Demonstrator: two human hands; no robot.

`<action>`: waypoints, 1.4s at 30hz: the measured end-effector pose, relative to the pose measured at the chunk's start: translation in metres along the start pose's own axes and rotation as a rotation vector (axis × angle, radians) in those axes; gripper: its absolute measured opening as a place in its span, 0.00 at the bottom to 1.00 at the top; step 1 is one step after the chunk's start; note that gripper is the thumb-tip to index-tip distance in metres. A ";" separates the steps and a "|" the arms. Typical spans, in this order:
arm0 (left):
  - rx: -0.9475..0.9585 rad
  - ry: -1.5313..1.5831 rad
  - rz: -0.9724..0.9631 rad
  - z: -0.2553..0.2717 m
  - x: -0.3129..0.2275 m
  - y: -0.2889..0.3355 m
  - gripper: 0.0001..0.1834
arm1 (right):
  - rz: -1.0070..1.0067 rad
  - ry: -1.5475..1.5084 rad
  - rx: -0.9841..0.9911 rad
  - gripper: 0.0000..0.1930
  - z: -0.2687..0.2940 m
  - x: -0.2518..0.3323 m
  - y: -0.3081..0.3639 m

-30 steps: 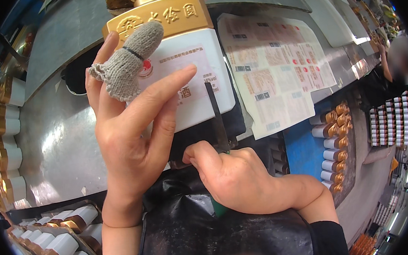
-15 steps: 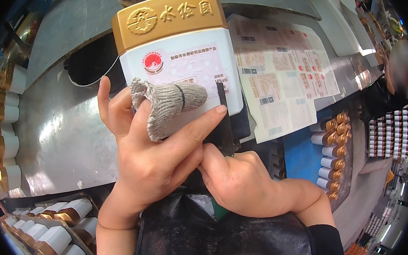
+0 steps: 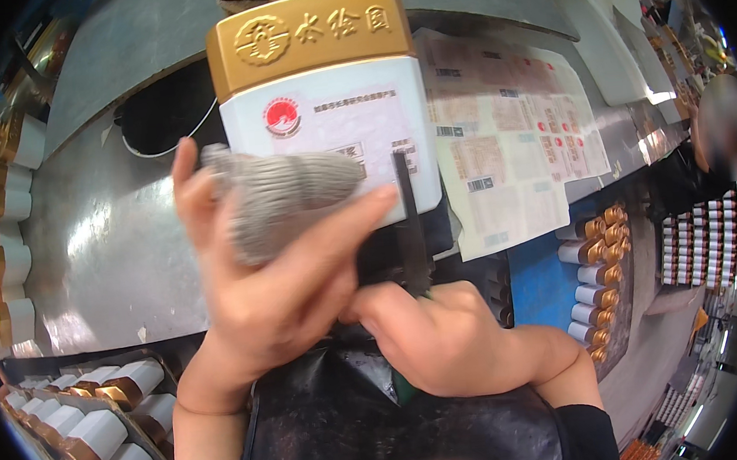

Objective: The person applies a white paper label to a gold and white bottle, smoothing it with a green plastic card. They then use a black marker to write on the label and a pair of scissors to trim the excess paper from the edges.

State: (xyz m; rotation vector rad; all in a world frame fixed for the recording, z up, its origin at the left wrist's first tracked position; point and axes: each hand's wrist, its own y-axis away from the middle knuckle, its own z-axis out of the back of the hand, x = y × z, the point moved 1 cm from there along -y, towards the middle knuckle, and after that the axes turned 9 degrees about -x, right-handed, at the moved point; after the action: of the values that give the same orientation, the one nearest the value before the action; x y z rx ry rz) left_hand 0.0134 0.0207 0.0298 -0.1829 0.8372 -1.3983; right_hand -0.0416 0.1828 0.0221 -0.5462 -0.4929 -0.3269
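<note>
A white bottle [image 3: 407, 117] with a gold shoulder and neck lies with its neck away from me. Its front bears a pale printed label [image 3: 337, 125]. My left hand [image 3: 282, 294] hovers blurred over the bottle's near part, index finger stretched out and little finger raised. A grey knitted finger cover [image 3: 295, 188] sits on the left hand and hides some fingers. My right hand [image 3: 444, 337] is closed around a knife with a narrow dark blade [image 3: 411, 226], which points up beside the label's right edge. Something green shows below the right fist.
Label sheets [image 3: 509, 130] lie right of the bottle on the grey metal table [image 3: 125, 251]. Bottles stand in a crate [image 3: 79, 430] at lower left, and more line the left edge and right side [image 3: 596, 276]. A person [image 3: 712, 147] is at the far right.
My left hand has shifted slightly left and its index fingertip has come away from the blade. The blade now leans a little more, its tip still beside the label.
</note>
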 end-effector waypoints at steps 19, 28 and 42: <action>0.198 0.698 0.401 0.002 -0.020 0.006 0.10 | -0.431 -0.646 -0.184 0.19 0.049 -0.029 0.000; -0.386 0.510 0.521 0.013 0.002 0.012 0.24 | -0.813 -0.926 -0.331 0.16 0.041 -0.036 0.004; -0.336 0.281 0.401 -0.001 0.012 0.014 0.14 | -0.724 -0.752 -0.364 0.15 0.033 -0.043 0.009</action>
State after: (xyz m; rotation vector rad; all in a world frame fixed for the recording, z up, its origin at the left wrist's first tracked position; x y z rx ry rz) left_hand 0.0231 0.0133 0.0160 -0.0681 1.2659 -0.9119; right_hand -0.0849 0.2159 0.0203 -0.8347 -1.3846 -0.9245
